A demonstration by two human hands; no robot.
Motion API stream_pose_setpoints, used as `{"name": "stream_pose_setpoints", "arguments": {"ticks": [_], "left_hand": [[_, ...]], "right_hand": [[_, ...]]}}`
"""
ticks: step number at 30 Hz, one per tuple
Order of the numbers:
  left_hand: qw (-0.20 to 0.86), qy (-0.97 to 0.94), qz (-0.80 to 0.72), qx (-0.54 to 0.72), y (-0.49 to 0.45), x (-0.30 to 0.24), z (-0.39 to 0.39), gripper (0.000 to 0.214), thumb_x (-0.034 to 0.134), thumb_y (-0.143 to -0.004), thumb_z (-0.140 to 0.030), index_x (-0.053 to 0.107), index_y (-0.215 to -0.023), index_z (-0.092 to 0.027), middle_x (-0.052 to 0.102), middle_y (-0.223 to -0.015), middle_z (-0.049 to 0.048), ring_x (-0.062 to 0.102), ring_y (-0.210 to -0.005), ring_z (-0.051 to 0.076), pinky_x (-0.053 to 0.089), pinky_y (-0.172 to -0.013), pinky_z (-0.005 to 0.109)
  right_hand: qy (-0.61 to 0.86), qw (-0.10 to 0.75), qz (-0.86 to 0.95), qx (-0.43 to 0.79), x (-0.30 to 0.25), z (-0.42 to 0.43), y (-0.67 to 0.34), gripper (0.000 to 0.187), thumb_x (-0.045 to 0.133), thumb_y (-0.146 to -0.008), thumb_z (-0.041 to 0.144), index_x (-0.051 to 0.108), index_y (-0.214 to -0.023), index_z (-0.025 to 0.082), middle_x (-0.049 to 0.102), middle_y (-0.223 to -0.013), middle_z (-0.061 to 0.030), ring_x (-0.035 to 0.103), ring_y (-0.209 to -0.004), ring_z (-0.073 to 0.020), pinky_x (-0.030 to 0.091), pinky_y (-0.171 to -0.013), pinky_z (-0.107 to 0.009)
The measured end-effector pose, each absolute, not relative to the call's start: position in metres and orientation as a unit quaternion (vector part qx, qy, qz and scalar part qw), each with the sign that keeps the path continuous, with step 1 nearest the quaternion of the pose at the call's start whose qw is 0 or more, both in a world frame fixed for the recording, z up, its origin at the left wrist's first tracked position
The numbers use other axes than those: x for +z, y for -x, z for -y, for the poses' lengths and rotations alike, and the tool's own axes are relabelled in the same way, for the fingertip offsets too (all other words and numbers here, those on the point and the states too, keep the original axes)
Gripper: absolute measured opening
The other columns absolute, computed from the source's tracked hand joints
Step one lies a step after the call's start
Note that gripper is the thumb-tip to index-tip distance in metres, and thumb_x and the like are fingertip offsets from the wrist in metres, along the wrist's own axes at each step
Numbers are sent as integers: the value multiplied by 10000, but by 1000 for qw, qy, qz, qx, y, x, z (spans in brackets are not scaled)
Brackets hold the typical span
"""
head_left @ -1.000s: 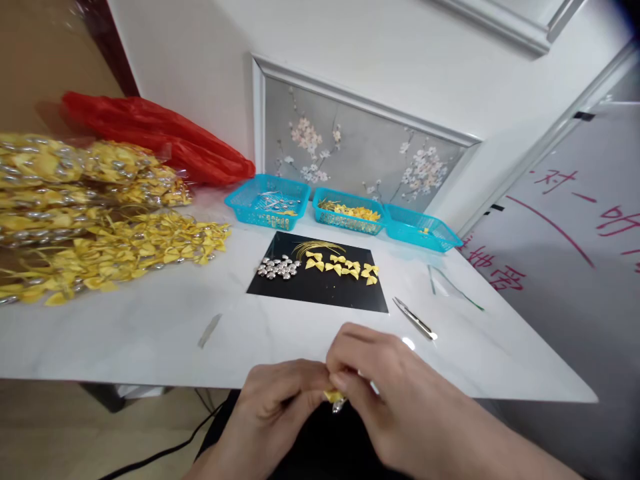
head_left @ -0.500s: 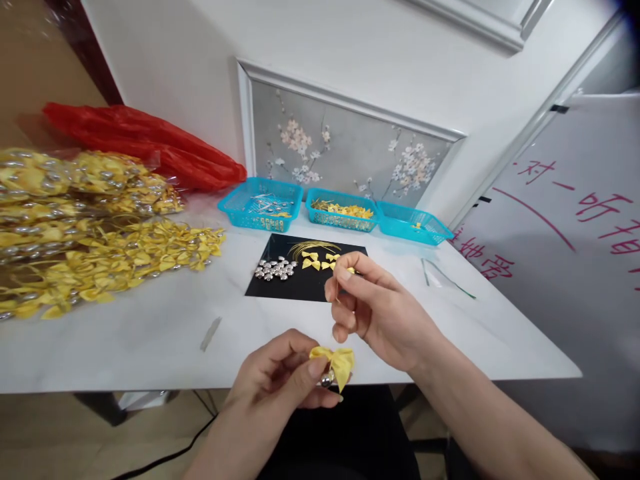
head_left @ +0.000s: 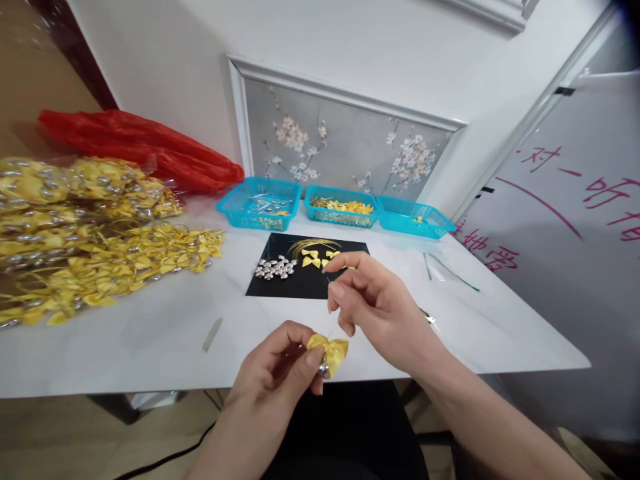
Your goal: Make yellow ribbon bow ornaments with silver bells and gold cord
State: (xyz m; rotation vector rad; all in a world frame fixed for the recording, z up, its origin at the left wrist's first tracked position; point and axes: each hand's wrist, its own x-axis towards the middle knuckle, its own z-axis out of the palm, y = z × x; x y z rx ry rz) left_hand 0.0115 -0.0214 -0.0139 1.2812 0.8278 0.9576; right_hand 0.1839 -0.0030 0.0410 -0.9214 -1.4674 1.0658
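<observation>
My left hand [head_left: 283,370] pinches a yellow ribbon bow [head_left: 334,353] between thumb and fingers, just over the table's front edge. A shiny silver bell-like bead [head_left: 323,368] hangs under the bow, partly covered by my thumb. Above and to the right is my right hand [head_left: 373,307], its index finger raised and its thumb against the other fingers. A faint thin thread [head_left: 332,329] runs from the bow up towards those fingertips; its upper end is hard to make out.
On a black mat [head_left: 280,291] lie silver beads [head_left: 275,268], yellow bows [head_left: 311,259] and gold wires [head_left: 310,245]. Three blue baskets [head_left: 260,220] line the wall. Bagged yellow garlands [head_left: 110,260] and a red bag [head_left: 145,150] fill the left. Small scissors [head_left: 429,319] show behind my right wrist.
My right index finger has lifted away from the thumb, and the hand has shifted slightly. The bow has moved a little up and left in my left hand. Scissors now show.
</observation>
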Motion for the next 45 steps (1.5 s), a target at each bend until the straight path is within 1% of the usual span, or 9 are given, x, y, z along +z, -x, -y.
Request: {"name": "stream_pose_setpoints", "arguments": {"ticks": [7,13,17,25,31,36,40,42,45], "left_hand": [[704,-465,-329,424,-17,-3,24,186,697,-894,-372,643,-796,-223,577,-751,-47,493,-670,94,422,-638,185],[761,-387,-299,426,-15,4,24,156,699,-899,-300,635,-790,-209,590,-750,-34,494,-659,86,453,-616,161],[750,-392,-307,435,-14,0,24,121,720,-882,-318,650,-832,-232,589,-747,-48,517,-654,76,480,-630,142],[410,-621,-414,524,-10,-7,32,303,732,-840,-180,662,-1039,-397,655,-1058,-58,671,-916,144,558,-792,200],[163,-705,-421,546,-13,-6,38,254,742,-781,-110,726,-918,-323,623,-1031,-2,641,-938,196,527,-880,276],[350,-658,-418,521,-14,-1,35,160,700,-835,-174,725,-880,-325,586,-1089,-13,659,-888,144,566,-726,175],[506,-594,-381,496,-7,6,30,80,708,-871,-305,696,-946,-329,645,-1095,-13,652,-1030,160,556,-842,175],[564,-566,-371,473,-5,8,26,212,726,-861,-377,684,-1064,-336,673,-1119,2,641,-1087,181,548,-884,200],[654,-538,-352,399,-8,10,20,191,716,-871,-395,720,-1014,-268,701,-988,18,665,-976,174,559,-871,235]], "right_hand": [[387,557,598,427,45,-8,-192,114,559,-923,269,543,-1025,221,546,-723,68,465,-438,-45,420,-465,-216],[447,410,693,390,43,19,-195,115,560,-946,265,628,-967,174,537,-680,43,534,-615,-94,417,-558,-216],[463,390,708,364,33,35,-192,106,607,-930,253,612,-851,183,592,-779,19,539,-669,-96,418,-601,-222],[496,401,700,322,32,39,-187,174,544,-934,190,593,-767,178,572,-721,25,513,-617,-92,376,-530,-215],[479,437,713,268,33,45,-184,189,536,-925,145,559,-738,169,540,-709,24,502,-618,-87,384,-559,-218],[476,433,721,255,34,47,-183,173,533,-931,144,557,-762,174,548,-734,21,511,-630,-88,391,-568,-216],[483,414,728,254,36,48,-186,186,533,-920,113,550,-747,177,551,-728,24,513,-643,-92,389,-580,-221],[486,396,737,251,38,49,-188,212,531,-906,79,531,-719,178,549,-717,26,511,-652,-93,377,-578,-223],[489,377,745,253,40,49,-189,234,541,-919,101,526,-699,180,549,-706,30,516,-650,-91,364,-561,-218]]}}
